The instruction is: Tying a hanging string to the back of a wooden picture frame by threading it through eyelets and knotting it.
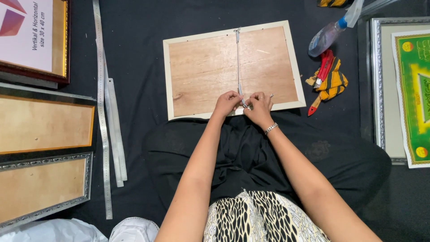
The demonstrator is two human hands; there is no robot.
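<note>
I note left hand and right hand both pinching the cord (near frame edge); uneven pull risks the knot slipping.

Left hand, right hand together, fingers pinched.

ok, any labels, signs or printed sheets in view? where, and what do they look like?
Printed insert sheet: top left, inside a dark red and gold frame; white rectangle with a pink-red graphic and dark lettering.
Printed poster: right edge, lying on a silver ornate frame; green rectangle, yellow border, round corner emblems.
No screens or packages.
</note>
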